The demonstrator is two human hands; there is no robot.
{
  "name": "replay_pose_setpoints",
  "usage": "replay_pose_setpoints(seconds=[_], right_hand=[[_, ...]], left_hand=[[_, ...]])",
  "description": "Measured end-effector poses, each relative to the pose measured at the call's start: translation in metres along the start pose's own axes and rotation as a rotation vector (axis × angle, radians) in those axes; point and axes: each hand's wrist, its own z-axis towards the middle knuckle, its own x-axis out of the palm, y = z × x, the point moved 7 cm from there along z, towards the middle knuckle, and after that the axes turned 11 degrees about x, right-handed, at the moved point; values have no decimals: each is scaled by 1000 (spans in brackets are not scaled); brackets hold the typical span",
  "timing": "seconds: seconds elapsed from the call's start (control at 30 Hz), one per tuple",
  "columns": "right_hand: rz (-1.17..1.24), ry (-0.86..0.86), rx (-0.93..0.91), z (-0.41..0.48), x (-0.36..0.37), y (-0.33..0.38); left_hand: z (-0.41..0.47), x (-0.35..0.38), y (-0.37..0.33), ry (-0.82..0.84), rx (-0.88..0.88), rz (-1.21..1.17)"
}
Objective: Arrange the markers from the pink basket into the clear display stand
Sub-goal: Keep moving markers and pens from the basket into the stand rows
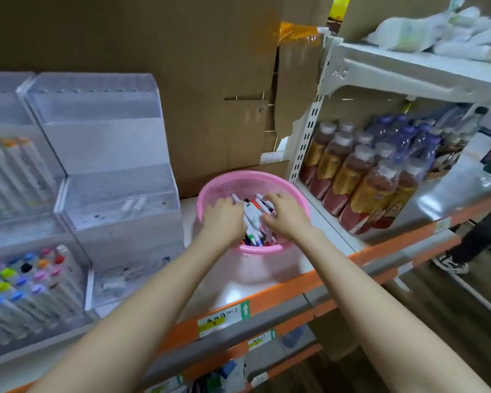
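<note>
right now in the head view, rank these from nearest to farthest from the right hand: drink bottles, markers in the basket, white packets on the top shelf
1. markers, in the pink basket, right under the right hand
2. drink bottles, on the shelf to its right
3. white packets, up on the top shelf, far right

The fingertips of the left hand (pixel 224 218) and the right hand (pixel 288 218) are buried among white-barrelled markers (pixel 251 219) in the round pink plastic basket (pixel 238 180), hiding either grip.
</note>
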Motion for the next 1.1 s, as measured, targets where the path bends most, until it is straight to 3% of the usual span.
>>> replay_pose_setpoints(seconds=[0.23, 0.47, 0.6, 0.77, 1.1], right_hand=[[-69, 124, 165, 25, 23, -13], [190, 124, 89, 41, 26, -6], [311, 121, 118, 40, 25, -10], [230, 140, 114, 41, 29, -9], [242, 135, 142, 42, 31, -10]], left_hand=[[27, 33, 17, 121, -153, -173], [41, 44, 27, 149, -214, -360], [41, 46, 27, 116, -254, -464], [42, 53, 34, 72, -372, -518], [39, 56, 44, 25, -441, -752]])
